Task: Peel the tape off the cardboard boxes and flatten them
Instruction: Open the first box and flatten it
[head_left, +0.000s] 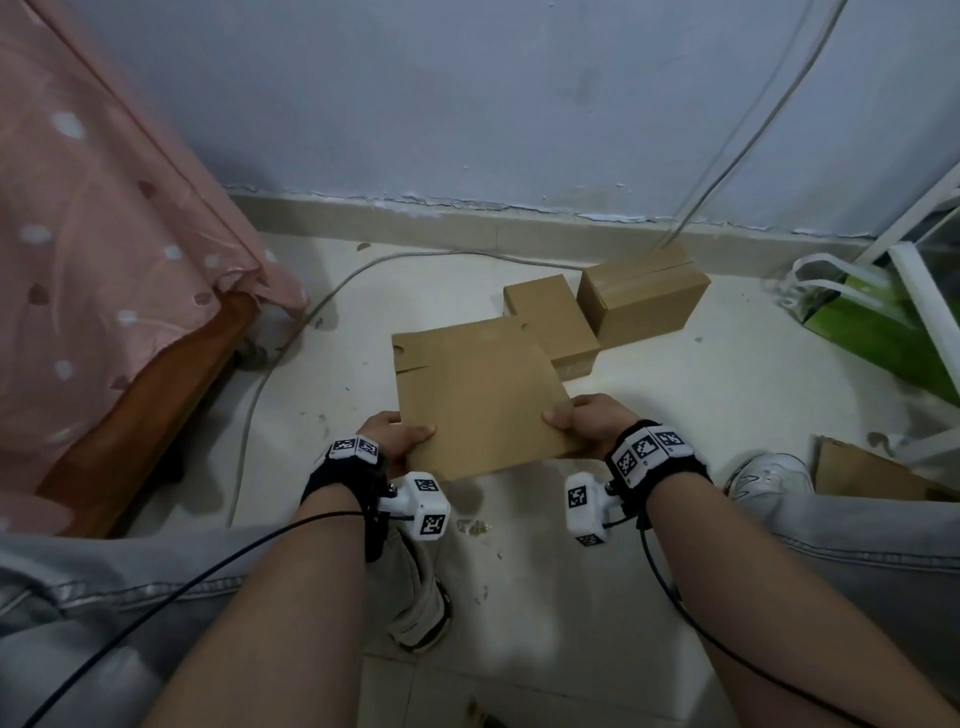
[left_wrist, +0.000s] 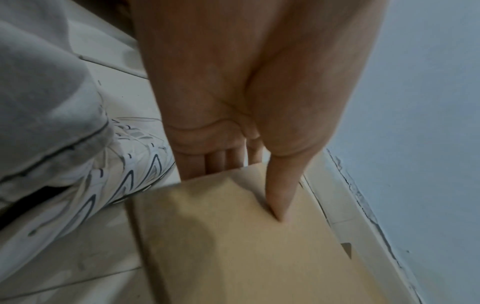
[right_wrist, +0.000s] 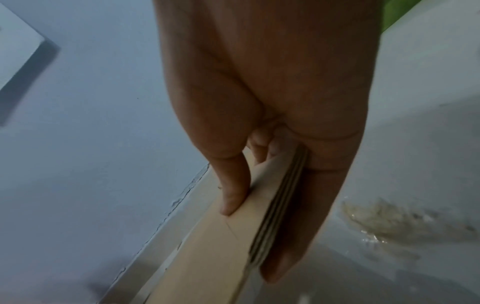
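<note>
A flattened brown cardboard box (head_left: 480, 395) is held level above the floor between both hands. My left hand (head_left: 400, 436) pinches its near left corner, thumb (left_wrist: 281, 193) on top and fingers (left_wrist: 215, 162) underneath. My right hand (head_left: 582, 423) pinches the near right corner, thumb (right_wrist: 232, 191) on top and fingers (right_wrist: 306, 226) under the layered edge (right_wrist: 275, 214). Behind it, two unflattened boxes stand on the floor: a smaller one (head_left: 553, 322) and a taller one (head_left: 641, 301) with tape along its top seam.
A bed with a pink dotted cover (head_left: 104, 249) fills the left. A grey cable (head_left: 291, 343) runs along the floor to the wall. A green bag (head_left: 878, 322) and white frame (head_left: 924, 296) stand right. More cardboard (head_left: 872, 475) lies by my right shoe (head_left: 769, 475).
</note>
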